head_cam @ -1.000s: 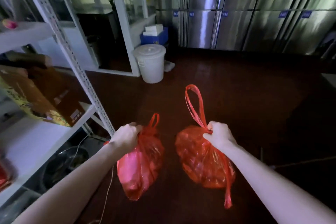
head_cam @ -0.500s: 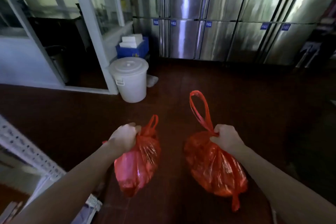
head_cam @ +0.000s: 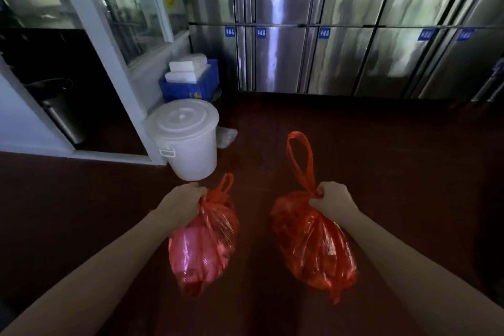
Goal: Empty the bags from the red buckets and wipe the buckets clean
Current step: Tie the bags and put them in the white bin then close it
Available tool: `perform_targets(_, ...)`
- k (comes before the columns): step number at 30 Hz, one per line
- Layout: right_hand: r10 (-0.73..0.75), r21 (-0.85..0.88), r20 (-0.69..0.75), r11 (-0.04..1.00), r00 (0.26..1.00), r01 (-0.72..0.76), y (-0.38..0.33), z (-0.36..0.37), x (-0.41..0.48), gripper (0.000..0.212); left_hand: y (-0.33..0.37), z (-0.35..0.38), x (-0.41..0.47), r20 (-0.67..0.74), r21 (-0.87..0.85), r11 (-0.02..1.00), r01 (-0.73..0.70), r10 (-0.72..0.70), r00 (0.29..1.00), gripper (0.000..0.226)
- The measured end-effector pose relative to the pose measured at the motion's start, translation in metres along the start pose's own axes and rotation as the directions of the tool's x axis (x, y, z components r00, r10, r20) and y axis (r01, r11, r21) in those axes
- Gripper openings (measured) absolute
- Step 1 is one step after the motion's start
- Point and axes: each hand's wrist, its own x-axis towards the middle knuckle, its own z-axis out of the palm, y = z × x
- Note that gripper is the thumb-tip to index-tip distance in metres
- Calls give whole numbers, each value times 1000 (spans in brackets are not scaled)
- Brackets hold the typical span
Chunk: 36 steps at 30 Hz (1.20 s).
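In the left grip (head_cam: 182, 204), clenched shut, the gathered neck of the left red bag (head_cam: 203, 248), full and hanging just below over the dark floor (head_cam: 395, 172). In the right grip (head_cam: 334, 203), curled as tight, the neck of the right red bag (head_cam: 311, 245), its handle loop (head_cam: 298, 155) standing up above the knuckles. Near, beyond the left grip, a white lidded bucket (head_cam: 188, 139); farther on, a blue crate (head_cam: 191, 87) and steel cabinet doors (head_cam: 341, 60).

I can't tell what's in my left bag (head_cam: 203, 248) or right bag (head_cam: 313, 243); the labels (head_cam: 261, 33) are too small.
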Motion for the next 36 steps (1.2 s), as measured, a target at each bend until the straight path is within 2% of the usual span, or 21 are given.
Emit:
perform_targets(8, -8, 49, -13, 999, 1000, 8, -50, 5, 207, 15, -76, -16, 199, -2, -58, 998, 8, -8, 1000, 15)
perform_targets(16, 32, -29, 26, 999, 999, -31, -86, 26, 431, 16, -166, 8, 416, -18, -99, 992, -77, 75, 997, 9)
perform_targets(20, 52, -9, 20, 999, 998, -52, -102, 35, 514, 18, -195, 16, 500, -48, -120, 973, -196, 191, 980, 28)
perform_targets(23, 90, 34, 40, 995, 995, -92, -110, 47, 576, 15, -218, 35, 572, -2, -141, 979, -148, 149, 989, 33)
perform_targets(30, 176, 103, 127, 976, 976, -190, -113, 99, 743, 13, -243, 79, 725, 71, -48, 996, -79, 82, 994, 14)
perform_targets(32, 218, 108, 179, 965, 959, -240, -107, 123, 787, 15, -245, 99, 767, 113, -8, 997, -78, 79, 990, 20)
perform_targets(34, 252, 108, 223, 954, 942, -281, -96, 151, 830, 20, -250, 129, 808, 97, 26, 997, -79, 76, 992, 29)
perform_targets(36, 272, 93, 257, 948, 928, -303, -86, 183, 870, 23, -256, 164, 842, 110, 45, 995, -90, 85, 990, 11)
